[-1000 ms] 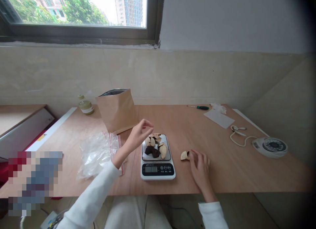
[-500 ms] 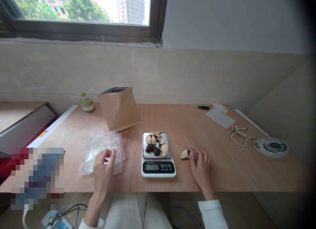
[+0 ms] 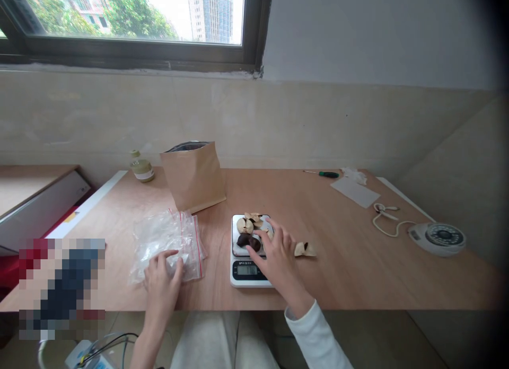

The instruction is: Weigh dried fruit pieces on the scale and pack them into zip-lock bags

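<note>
A white digital kitchen scale (image 3: 237,282) lies in front of me, its display lit. On its metal pan sit dark brown pieces (image 3: 243,240) and pale, papery-skinned pieces (image 3: 245,226) that resemble black garlic cloves. My right hand (image 3: 279,252) reaches over the pan's right side, thumb and index finger apart beside the dark pieces; whether they touch one I cannot tell. It hides part of the pan. More pale skin with a dark spot (image 3: 305,249) lies on the table right of the scale. My left hand (image 3: 164,276) rests, fingers apart, on clear zip bags (image 3: 159,234) with red strips.
An upright brown paper pouch (image 3: 193,178) stands open behind the bags, with a greenish bottle (image 3: 142,170) to its left. At the right lie a green-handled screwdriver (image 3: 328,174), a white sheet (image 3: 355,192) and a white corded device (image 3: 437,239). A blurred-out patch (image 3: 63,284) covers the left edge.
My right hand has moved left from the loose pale skin to above the scale pan. More pale skin now shows there. My left hand has lowered and spread its fingers on the bags.
</note>
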{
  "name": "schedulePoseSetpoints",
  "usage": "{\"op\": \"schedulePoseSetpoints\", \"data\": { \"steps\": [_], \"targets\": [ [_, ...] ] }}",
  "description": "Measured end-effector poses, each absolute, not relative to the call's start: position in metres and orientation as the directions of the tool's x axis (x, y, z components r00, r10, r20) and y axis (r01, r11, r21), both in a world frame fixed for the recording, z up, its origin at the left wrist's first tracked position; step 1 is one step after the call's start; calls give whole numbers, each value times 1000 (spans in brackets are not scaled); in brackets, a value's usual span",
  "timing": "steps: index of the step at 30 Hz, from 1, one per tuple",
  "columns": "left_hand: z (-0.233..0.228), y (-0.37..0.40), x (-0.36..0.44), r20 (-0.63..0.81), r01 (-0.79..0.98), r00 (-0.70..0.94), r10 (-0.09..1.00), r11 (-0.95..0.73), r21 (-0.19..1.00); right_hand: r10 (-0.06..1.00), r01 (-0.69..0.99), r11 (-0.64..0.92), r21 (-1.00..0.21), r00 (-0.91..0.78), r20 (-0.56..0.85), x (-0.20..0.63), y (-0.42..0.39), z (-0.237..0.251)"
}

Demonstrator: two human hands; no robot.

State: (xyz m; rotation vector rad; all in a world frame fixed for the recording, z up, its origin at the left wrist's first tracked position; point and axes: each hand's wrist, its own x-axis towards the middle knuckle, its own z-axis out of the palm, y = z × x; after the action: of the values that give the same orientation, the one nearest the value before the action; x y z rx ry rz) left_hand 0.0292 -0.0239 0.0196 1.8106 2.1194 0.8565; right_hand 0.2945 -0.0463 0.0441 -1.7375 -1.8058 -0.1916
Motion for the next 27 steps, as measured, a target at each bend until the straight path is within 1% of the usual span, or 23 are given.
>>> {"op": "schedulePoseSetpoints", "data": {
  "steps": [4,7,12,15,19,21,24,25,27],
  "targets": [
    [15,-26,23,214,791,-173,961,6,612,839,959,135,-248,22,544,287,-37,41],
    [12,-28,17,229,773,-153,961,-28,633,827,961,122,-247,39,560,286,-38,38],
    [10,-30,12,226,753,-143,964,-42,657,854,964,105,-245,39,519,286,-40,37],
    [11,-31,11,225,745,-141,964,-47,665,867,959,103,-266,45,497,285,-41,38],
    [12,-30,10,223,749,-154,963,-33,661,860,940,91,-330,93,501,292,-46,47],
    [12,-30,9,228,753,-150,962,-38,657,838,928,35,-371,175,517,305,-48,52],
    [14,-30,10,241,771,-143,960,-45,636,765,894,-133,-428,367,529,341,-45,52],
    [15,-30,11,246,784,-150,958,-36,619,746,878,-197,-437,423,514,356,-42,49],
    [18,-31,14,253,814,-169,952,-10,580,745,844,-323,-429,506,435,385,-33,39]
  ]
}}
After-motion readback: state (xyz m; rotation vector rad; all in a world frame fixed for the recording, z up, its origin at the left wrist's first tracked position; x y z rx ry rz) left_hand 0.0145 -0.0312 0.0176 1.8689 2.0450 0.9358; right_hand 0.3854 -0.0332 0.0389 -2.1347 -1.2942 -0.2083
